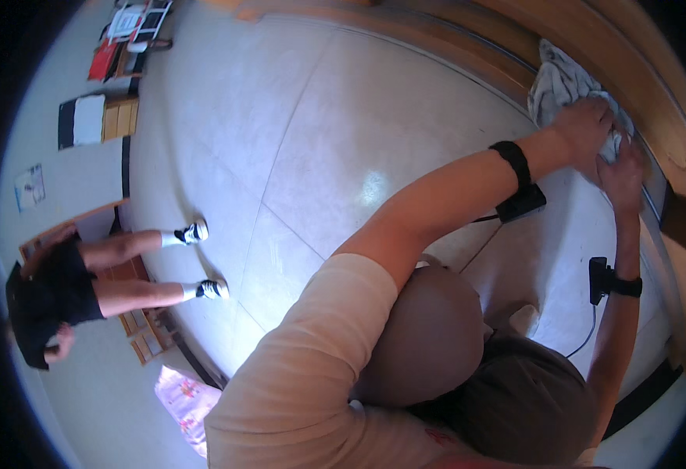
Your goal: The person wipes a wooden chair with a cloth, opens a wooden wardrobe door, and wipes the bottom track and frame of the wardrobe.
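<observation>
A grey-and-white cloth (560, 76) lies bunched against the low wooden furniture (653, 64) at the upper right. My left hand (586, 126) grips its near part, with the arm stretched out across my bent knee. Close beside it, my right hand (621, 176) holds a fold of the same cloth at the furniture's lower edge. Some fingertips of both hands are hidden in the folds or slightly blurred. Each wrist wears a black strap with a small black device, the left one (520, 202) and the right one (599, 281), and a thin cable runs from each.
Pale floor (296, 117) with seam lines spreads to the left. Another person (56, 293) in dark clothes stands near the far wall. Beyond are a wooden box-like piece (121, 120), a rack (144, 23) with items, and a pink flowered fabric (185, 407).
</observation>
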`<state>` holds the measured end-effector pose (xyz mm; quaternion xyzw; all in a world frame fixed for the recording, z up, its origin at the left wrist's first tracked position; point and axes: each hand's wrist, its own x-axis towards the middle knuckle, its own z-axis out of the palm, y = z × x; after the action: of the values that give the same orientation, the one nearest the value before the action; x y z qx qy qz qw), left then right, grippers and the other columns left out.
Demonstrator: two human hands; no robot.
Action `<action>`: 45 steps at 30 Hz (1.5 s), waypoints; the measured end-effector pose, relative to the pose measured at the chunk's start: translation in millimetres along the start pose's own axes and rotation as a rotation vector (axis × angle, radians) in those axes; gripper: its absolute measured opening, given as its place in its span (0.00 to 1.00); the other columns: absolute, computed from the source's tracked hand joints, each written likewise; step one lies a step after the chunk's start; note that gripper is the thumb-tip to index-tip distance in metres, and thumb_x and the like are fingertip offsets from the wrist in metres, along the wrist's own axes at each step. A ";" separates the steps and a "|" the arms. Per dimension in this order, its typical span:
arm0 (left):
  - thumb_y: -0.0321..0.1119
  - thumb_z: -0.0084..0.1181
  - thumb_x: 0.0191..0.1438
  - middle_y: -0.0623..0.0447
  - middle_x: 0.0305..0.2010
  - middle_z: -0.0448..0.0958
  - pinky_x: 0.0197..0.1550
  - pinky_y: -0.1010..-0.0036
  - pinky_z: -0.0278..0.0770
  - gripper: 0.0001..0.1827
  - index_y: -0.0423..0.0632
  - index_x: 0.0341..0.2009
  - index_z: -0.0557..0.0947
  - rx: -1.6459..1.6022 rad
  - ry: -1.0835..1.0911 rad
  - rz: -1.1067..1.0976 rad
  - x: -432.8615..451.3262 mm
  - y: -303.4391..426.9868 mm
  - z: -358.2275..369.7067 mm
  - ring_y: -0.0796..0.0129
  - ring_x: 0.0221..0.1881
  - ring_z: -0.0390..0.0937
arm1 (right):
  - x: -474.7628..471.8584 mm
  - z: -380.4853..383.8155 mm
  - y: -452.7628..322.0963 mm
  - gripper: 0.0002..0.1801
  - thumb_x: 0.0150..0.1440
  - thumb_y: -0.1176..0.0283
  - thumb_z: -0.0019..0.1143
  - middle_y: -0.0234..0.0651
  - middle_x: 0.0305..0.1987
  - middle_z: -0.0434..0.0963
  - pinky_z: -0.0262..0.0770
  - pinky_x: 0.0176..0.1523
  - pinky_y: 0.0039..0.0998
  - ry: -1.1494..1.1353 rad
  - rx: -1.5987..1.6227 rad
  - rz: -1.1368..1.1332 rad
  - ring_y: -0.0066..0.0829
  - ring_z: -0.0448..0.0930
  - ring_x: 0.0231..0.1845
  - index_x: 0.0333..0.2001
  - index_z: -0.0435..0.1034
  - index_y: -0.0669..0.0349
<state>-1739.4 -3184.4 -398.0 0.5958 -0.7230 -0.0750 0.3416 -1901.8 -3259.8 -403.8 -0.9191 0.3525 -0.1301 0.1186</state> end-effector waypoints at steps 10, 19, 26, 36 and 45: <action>0.46 0.67 0.33 0.38 0.58 0.72 0.63 0.61 0.66 0.39 0.41 0.51 0.77 0.226 0.129 -0.094 -54.0 -20.0 -9.8 0.47 0.60 0.70 | -4.8 38.5 -47.7 0.38 0.45 0.64 0.66 0.49 0.58 0.71 0.66 0.62 0.43 0.111 0.055 -0.169 0.51 0.70 0.60 0.60 0.63 0.60; 0.44 0.69 0.30 0.41 0.60 0.71 0.62 0.62 0.67 0.41 0.41 0.53 0.74 0.118 0.007 -0.226 -53.0 -7.2 -34.7 0.49 0.60 0.70 | -5.1 9.6 -71.4 0.36 0.47 0.66 0.63 0.54 0.59 0.69 0.72 0.58 0.46 -0.102 -0.005 -0.013 0.56 0.73 0.56 0.62 0.61 0.52; 0.48 0.68 0.34 0.40 0.61 0.70 0.64 0.63 0.65 0.44 0.38 0.56 0.71 0.295 0.145 -0.249 -76.6 -80.0 -70.9 0.49 0.61 0.69 | 55.4 44.6 -132.4 0.32 0.53 0.64 0.60 0.56 0.60 0.68 0.72 0.58 0.47 -0.099 -0.054 -0.112 0.55 0.72 0.59 0.61 0.61 0.55; 0.52 0.64 0.39 0.33 0.65 0.64 0.67 0.58 0.60 0.50 0.33 0.62 0.65 0.412 0.035 -0.370 -93.2 -120.3 -125.1 0.43 0.65 0.64 | 102.7 94.9 -177.8 0.38 0.49 0.66 0.60 0.55 0.62 0.67 0.74 0.57 0.42 0.047 -0.019 -0.211 0.52 0.74 0.57 0.64 0.59 0.57; 0.48 0.59 0.45 0.35 0.62 0.69 0.66 0.59 0.62 0.40 0.36 0.60 0.70 0.599 0.155 -0.330 -106.0 -155.6 -125.9 0.45 0.63 0.67 | 106.4 33.3 -246.8 0.33 0.47 0.66 0.62 0.50 0.57 0.73 0.69 0.62 0.41 -0.064 0.054 -0.088 0.50 0.74 0.58 0.57 0.66 0.65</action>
<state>-1533.8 -3093.5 -426.0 0.7824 -0.5787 0.1317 0.1886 -1662.4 -3149.3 -342.1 -0.9338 0.3043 -0.1151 0.1489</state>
